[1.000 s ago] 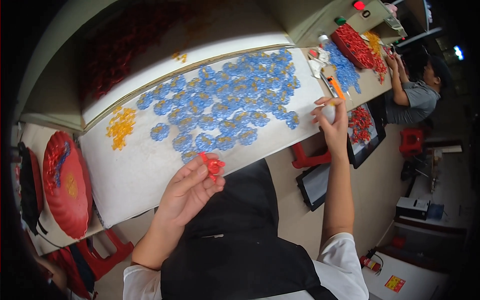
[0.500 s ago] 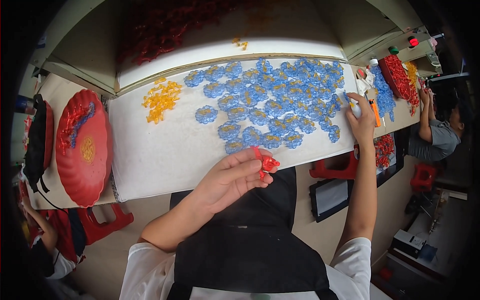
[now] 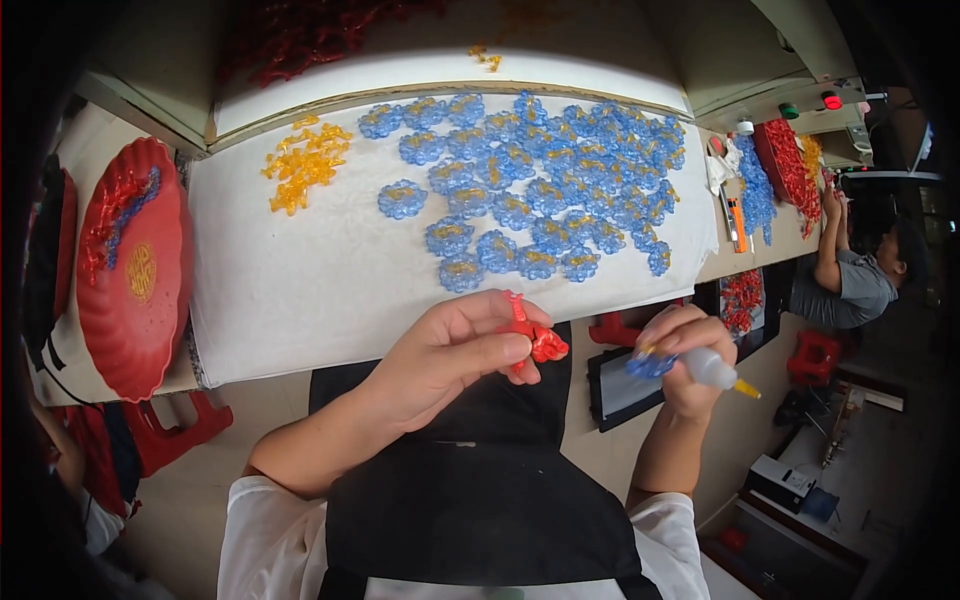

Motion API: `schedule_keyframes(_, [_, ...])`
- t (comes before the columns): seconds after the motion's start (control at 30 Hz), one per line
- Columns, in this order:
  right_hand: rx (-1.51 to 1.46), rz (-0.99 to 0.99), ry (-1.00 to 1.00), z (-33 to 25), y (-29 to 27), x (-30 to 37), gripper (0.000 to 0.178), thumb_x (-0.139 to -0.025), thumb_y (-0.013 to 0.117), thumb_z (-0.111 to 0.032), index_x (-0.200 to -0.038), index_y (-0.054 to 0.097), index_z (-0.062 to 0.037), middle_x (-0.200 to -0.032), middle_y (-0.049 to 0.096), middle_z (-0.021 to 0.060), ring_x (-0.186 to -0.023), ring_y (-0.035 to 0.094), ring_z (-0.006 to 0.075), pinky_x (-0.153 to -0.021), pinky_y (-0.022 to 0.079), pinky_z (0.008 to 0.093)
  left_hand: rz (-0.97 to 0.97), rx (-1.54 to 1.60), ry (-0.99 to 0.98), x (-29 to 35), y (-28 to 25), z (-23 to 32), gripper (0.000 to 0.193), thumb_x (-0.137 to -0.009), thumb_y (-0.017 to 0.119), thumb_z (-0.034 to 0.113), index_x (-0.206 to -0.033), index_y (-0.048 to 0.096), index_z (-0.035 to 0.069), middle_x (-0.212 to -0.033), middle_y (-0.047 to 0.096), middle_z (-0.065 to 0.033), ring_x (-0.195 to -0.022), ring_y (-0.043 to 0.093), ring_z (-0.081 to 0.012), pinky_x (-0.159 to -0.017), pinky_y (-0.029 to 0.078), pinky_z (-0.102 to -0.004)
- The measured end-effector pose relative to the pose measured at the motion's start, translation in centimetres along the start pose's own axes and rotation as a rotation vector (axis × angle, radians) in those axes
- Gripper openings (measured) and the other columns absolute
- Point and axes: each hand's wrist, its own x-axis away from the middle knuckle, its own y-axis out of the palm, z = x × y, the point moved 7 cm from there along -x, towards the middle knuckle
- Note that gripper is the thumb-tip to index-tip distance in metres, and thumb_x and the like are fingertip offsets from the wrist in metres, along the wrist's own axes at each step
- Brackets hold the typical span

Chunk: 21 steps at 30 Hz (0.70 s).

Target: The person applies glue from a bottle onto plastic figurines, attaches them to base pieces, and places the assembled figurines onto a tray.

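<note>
The left hand pinches a small red plastic piece between thumb and fingertips, just off the near edge of the white cloth, its long axis running roughly from that edge toward the body. The right hand, to the right of the cloth's near edge, is closed around a small squeeze bottle with a blue flower piece tucked under its fingers; bottle and flower lie right of the red piece, near but apart

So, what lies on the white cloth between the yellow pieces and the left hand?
Nothing: in the head view the white cloth is bare between the yellow pieces and the left hand.
</note>
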Motion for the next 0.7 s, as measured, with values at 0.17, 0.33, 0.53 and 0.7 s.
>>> schedule_keyframes(0.17, [-0.088,-0.182,0.029,-0.5,3.4,-0.4,0.017,-0.067,0.067,-0.009,-0.078,0.061,0.0023,-0.079,0.058,0.0162,-0.069,0.058,0.0207,-0.06,0.046,0.027,0.009,-0.088,-0.006,0.7,1.2,-0.1,0.022,-0.081,0.05,0.008,-0.101,0.05,-0.001,-0.088,0.058,-0.0111,-0.072,0.056,-0.013,-0.066,0.046,-0.0243])
schedule_keyframes(0.33, [-0.086,-0.204,0.075,-0.2,4.6,-0.8,0.019,-0.062,0.07,-0.003,-0.077,0.059,-0.0012,-0.078,0.056,0.0122,-0.069,0.057,0.0189,-0.061,0.046,0.0265,-0.009,-0.098,-0.028,1.0,1.9,-0.3,0.023,-0.08,0.052,0.007,-0.101,0.05,-0.001,-0.088,0.058,-0.0095,-0.074,0.056,-0.0122,-0.065,0.047,-0.0241])
schedule_keyframes(0.53, [-0.046,-0.202,0.07,0.0,4.6,-0.6,0.019,-0.061,0.07,-0.001,-0.077,0.059,-0.0011,-0.079,0.056,0.0124,-0.069,0.058,0.0191,-0.06,0.046,0.0262,-0.026,-0.096,-0.048,1.0,2.0,-0.6,0.024,-0.081,0.053,0.01,-0.102,0.05,-0.001,-0.088,0.057,-0.0079,-0.075,0.055,-0.0114,-0.067,0.046,-0.0231])
schedule_keyframes(0.7, [0.098,-0.241,0.029,-0.4,4.8,-1.0,0.016,-0.064,0.068,-0.007,-0.076,0.06,-0.0014,-0.076,0.057,0.0119,-0.065,0.056,0.0183,-0.058,0.045,0.0251,0.003,-0.122,-0.049,0.8,1.7,-0.4,0.023,-0.079,0.054,0.009,-0.1,0.052,-0.001,-0.087,0.058,-0.0093,-0.077,0.056,-0.0122,-0.065,0.047,-0.024])
